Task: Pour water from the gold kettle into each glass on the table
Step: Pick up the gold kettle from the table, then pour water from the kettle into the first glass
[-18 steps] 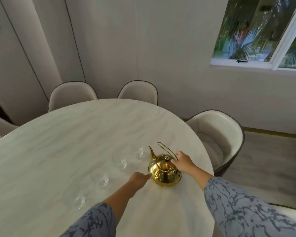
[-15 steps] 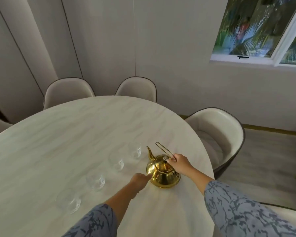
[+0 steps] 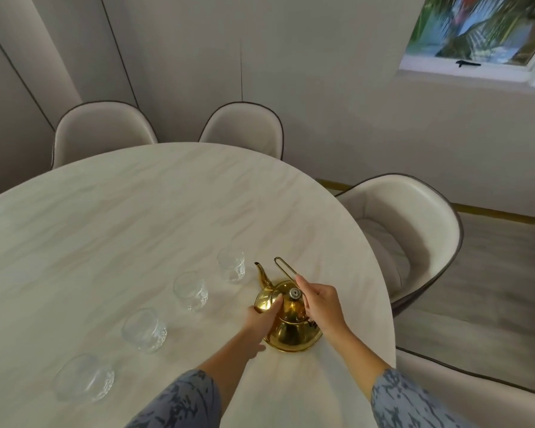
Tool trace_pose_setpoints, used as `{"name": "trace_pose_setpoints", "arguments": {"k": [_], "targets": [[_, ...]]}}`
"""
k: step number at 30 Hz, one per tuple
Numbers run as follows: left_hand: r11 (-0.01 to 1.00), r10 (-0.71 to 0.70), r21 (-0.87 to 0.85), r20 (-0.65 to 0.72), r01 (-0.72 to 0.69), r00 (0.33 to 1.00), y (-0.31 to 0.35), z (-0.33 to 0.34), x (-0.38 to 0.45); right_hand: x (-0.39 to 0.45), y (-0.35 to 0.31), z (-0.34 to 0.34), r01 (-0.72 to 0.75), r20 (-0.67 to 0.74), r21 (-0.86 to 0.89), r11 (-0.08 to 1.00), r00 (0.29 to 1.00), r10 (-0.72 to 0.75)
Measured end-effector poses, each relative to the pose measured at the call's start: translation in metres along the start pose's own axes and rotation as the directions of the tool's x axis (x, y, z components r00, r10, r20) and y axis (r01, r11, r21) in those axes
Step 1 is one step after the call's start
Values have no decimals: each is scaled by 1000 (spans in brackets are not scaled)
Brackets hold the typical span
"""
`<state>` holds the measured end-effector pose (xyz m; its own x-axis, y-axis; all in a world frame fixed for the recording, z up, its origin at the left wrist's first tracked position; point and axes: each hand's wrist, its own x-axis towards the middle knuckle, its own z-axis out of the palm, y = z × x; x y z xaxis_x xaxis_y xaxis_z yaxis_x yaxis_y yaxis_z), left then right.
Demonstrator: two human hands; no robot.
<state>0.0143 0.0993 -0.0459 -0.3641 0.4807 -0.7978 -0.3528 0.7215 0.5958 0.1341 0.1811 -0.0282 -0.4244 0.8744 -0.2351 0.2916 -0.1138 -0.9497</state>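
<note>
A shiny gold kettle (image 3: 291, 330) stands on the pale marble table (image 3: 121, 230), spout pointing away toward the glasses. My right hand (image 3: 320, 301) is closed around its thin wire handle. My left hand (image 3: 261, 321) rests flat against the kettle's left side and lid. Several clear, empty-looking glasses stand in a diagonal row left of the kettle, from the far glass (image 3: 231, 264) through two middle glasses (image 3: 190, 290) (image 3: 143, 329) to the near one (image 3: 84, 376).
Beige chairs ring the table: two at the far side (image 3: 102, 128) (image 3: 244, 125), one on the right (image 3: 414, 230), another at the lower right (image 3: 476, 387). The table edge curves just right of the kettle. A window (image 3: 476, 32) sits high on the right wall.
The view has tilted down and closer. My left hand has slid up onto the kettle's side, and my right hand has settled its grip on the handle. The kettle stays on the table.
</note>
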Motion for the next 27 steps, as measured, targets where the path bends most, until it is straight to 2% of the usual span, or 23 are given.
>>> {"name": "trace_pose_setpoints", "arguments": {"k": [8, 13, 20, 23, 27], "targets": [[989, 11, -151, -15, -13, 1000, -7, 11, 4, -2, -4, 2, 71, -84, 9, 997, 994, -69], [971, 43, -236, 1, -41, 999, 2, 11, -2, 1, -30, -4, 165, -52, -28, 986, 985, -167], [939, 25, -343, 78, 3, 997, 28, 5, -11, 28, -79, 8, 272, 87, -237, 933, 962, -259], [914, -3, -403, 100, 43, 995, 38, -1, -15, 41, -95, 21, 264, 139, -319, 910, 963, -231], [889, -42, -445, 148, 104, 988, 48, -9, -17, 56, -112, 41, 213, 142, -417, 884, 975, -168]]}}
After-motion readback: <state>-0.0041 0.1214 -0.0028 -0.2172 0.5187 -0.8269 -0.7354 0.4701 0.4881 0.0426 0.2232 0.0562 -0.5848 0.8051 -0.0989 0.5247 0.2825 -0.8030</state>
